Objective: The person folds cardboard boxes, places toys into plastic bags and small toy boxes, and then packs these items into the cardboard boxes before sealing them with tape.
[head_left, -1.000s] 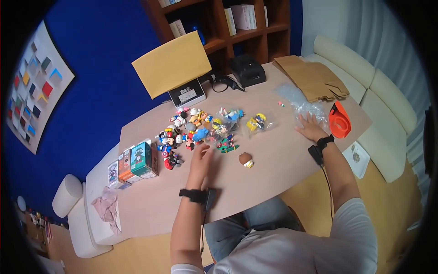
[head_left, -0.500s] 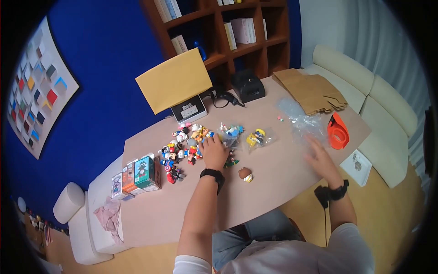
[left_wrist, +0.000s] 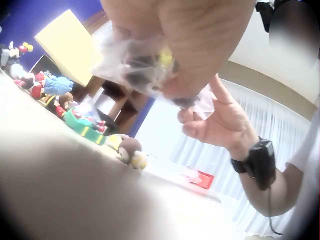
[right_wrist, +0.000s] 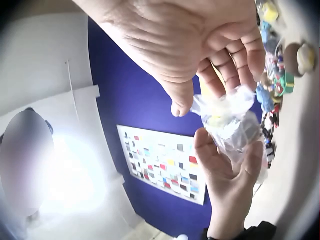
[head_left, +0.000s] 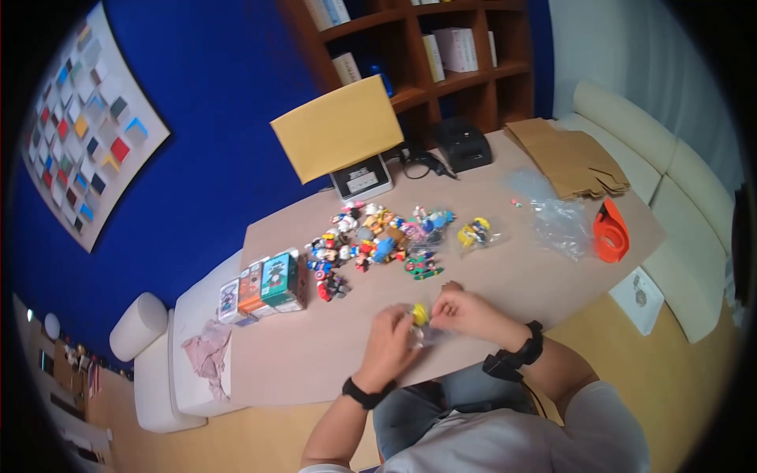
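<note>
My left hand grips a clear plastic bag close over the front part of the table. Inside the bag is a small toy figure with yellow and dark parts, blurred by the crinkled plastic. My right hand faces it from the other side, thumb and curled fingers pinching the bag's upper edge. A brown-topped toy figure lies on the table just beyond the right hand, mostly covered by it in the head view. Behind the hands spreads a pile of colourful toy figures.
Another bagged yellow figure lies right of the pile. Small boxes stand at the left. Crumpled clear plastic, an orange tape dispenser and brown paper bags are at the right; a black printer stands behind.
The left hand reached into the pile and came back toward the body with a bagged figure. The right hand left the loose plastic at the right and joined it.
</note>
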Demonstrator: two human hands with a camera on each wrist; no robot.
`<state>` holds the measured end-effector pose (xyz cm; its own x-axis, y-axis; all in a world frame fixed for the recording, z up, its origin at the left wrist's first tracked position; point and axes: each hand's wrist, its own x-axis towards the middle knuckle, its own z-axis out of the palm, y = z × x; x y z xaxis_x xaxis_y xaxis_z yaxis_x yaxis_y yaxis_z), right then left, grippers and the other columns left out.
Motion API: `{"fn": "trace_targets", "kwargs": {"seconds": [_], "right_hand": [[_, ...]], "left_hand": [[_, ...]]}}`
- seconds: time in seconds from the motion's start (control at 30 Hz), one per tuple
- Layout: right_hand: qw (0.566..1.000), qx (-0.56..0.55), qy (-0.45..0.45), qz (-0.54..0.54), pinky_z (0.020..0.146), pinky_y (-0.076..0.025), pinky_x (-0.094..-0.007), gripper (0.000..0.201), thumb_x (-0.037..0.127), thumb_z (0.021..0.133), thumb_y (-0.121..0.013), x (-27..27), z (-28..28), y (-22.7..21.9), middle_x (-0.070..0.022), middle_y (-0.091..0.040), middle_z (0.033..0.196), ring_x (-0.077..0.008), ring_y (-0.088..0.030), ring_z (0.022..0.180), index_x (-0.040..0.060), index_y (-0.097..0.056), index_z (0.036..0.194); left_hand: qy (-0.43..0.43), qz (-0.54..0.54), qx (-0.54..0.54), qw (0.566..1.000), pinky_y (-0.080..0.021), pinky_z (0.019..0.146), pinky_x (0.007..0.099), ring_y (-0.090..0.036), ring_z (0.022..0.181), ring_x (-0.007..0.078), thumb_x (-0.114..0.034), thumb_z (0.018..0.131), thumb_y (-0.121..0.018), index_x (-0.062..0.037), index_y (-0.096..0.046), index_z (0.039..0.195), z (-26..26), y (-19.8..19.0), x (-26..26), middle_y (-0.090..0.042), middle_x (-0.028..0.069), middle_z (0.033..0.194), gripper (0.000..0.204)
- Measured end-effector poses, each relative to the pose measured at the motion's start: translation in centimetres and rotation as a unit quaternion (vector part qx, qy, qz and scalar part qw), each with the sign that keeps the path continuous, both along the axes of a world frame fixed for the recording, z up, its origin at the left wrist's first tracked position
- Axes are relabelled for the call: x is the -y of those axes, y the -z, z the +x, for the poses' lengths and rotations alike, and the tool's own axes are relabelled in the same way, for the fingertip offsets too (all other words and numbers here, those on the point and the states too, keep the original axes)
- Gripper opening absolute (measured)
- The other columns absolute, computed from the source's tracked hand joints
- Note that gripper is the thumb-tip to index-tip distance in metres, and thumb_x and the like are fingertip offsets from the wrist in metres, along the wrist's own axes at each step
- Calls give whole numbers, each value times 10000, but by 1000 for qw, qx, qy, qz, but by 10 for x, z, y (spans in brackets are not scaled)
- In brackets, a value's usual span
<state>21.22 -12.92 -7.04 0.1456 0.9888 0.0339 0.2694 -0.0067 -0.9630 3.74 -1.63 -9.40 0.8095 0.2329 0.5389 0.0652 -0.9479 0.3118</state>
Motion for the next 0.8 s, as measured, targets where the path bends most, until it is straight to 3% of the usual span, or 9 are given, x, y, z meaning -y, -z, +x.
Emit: {"fn": "trace_targets", "kwargs": {"seconds": [0.03,0.17,0.27,0.37,0.47,0.57,0.67,0.77,0.8], "right_hand": [[996,74,-40,-33,634,-439,-222,148,139,862,-597,-3,-7,-8,-5,-582,767,-65,-520,706,18,-570,941],[991,83,-102,-9,590,-426,-254,179,193,861,-597,-17,-22,9,-16,-566,718,-78,-501,653,21,-549,866],[990,76,-119,-23,613,-451,-320,206,220,847,-591,-14,-32,16,-103,-608,725,-200,-585,655,16,-568,832],[971,185,-148,-43,611,-450,-328,220,225,853,-580,-11,-37,10,-99,-607,701,-203,-581,641,9,-582,811],[981,151,-117,-15,583,-453,-311,213,189,875,-551,-6,-33,9,-75,-610,676,-168,-576,614,2,-595,784],[990,-48,-90,-96,549,-457,-255,186,152,896,-525,-1,-26,-1,-54,-617,699,-124,-564,592,-3,-597,824],[944,-287,-133,-93,525,-463,-196,161,137,902,-524,-5,-18,10,-54,-620,727,-97,-578,614,-7,-582,858],[922,-346,-130,-113,511,-489,-219,160,153,896,-540,-11,-21,4,-90,-615,713,-128,-609,625,-4,-552,865],[923,-339,-132,-123,500,-491,-214,159,155,896,-542,-12,-23,5,-91,-614,709,-132,-613,617,0,-546,864]], "left_hand": [[-9,-25,-8,1000,-389,879,432,-462,1038,363,-52,580,-736,-39,-444,1127,-11,-3,8,-464,180,1144,620],[-47,-98,2,994,-400,866,415,-470,1021,361,-48,570,-743,-38,-440,1137,-49,3,20,-466,175,1142,643],[-62,-110,-1,992,-403,866,413,-471,1019,363,-44,561,-748,-33,-443,1139,-66,5,23,-465,173,1142,653],[-56,-94,-13,994,-401,878,417,-471,1021,366,-34,567,-743,-28,-448,1137,-71,7,25,-456,176,1153,642],[-57,-187,-38,980,-398,889,417,-467,1030,362,-39,587,-741,-24,-445,1142,-72,11,22,-446,174,1167,629],[-42,-312,-22,949,-399,895,408,-469,1038,346,-46,623,-733,-26,-447,1147,-68,13,18,-439,168,1176,597],[-59,-152,24,986,-422,871,364,-472,1046,315,-58,659,-726,-27,-440,1154,-59,5,18,-433,160,1188,573],[-14,-242,92,966,-438,810,309,-508,979,250,-75,749,-674,-28,-472,1121,-59,-6,20,-494,136,1092,426],[4,-331,72,941,-437,784,289,-516,934,215,-88,780,-651,-30,-487,1087,-60,-8,20,-515,114,1033,353]]}}
